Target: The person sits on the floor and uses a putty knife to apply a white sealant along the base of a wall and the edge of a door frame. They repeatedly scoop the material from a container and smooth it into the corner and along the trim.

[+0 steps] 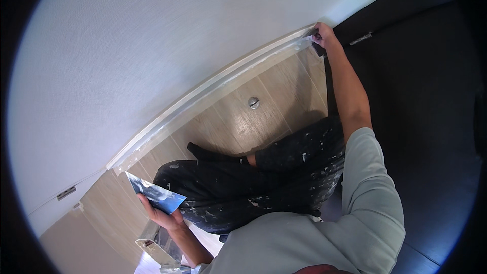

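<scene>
My right hand (324,35) reaches to the far right end of the baseboard (203,85), fingers closed around what looks like a putty knife (313,33). Its blade is mostly hidden and seems to meet the board near the dark panel. At the lower left, my left hand (163,218) grips a broad blue filling knife (157,193), held up and tilted, with white filler on its face. A pale, smeared strip (190,105) runs along the floor at the foot of the baseboard.
A round metal doorstop (253,103) stands on the wood-look floor (228,116). The white wall (152,35) rises beyond the baseboard; a black door-like panel (406,96) borders the right. My paint-spattered legs (243,182) are folded in front. A smeared container (157,252) sits beside my left forearm.
</scene>
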Motion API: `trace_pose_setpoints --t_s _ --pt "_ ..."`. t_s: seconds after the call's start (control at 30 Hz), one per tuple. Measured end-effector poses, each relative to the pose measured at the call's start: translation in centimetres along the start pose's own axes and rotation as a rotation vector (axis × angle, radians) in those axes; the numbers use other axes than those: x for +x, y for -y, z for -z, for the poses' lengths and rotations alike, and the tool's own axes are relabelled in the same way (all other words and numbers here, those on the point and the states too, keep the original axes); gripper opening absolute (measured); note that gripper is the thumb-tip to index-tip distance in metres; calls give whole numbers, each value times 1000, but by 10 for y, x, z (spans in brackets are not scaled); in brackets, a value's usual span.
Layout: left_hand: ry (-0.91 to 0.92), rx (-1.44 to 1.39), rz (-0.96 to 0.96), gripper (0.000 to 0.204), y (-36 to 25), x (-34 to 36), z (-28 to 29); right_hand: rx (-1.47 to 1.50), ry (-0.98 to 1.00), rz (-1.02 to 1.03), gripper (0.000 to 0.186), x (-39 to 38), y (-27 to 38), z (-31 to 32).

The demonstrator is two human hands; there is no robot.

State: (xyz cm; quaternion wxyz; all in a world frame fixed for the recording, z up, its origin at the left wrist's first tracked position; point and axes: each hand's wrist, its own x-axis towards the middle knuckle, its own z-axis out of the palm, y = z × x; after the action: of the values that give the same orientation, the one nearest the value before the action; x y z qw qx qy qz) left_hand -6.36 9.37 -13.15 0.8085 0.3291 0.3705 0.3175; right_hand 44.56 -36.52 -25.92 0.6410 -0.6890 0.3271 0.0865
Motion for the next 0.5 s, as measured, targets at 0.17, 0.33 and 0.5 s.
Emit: trace_pose_setpoints --t_s 0.17,0.33,0.5 --pt "-11 -13 -4 34 -2 1 8 -111 -19 44 14 -32 11 -19" --pt "-14 -17 17 34 0 3 6 -37 -65 89 26 -17 -11 6" --pt "9 -24 -4 34 0 2 5 -530 -217 333 40 -27 -33 20"
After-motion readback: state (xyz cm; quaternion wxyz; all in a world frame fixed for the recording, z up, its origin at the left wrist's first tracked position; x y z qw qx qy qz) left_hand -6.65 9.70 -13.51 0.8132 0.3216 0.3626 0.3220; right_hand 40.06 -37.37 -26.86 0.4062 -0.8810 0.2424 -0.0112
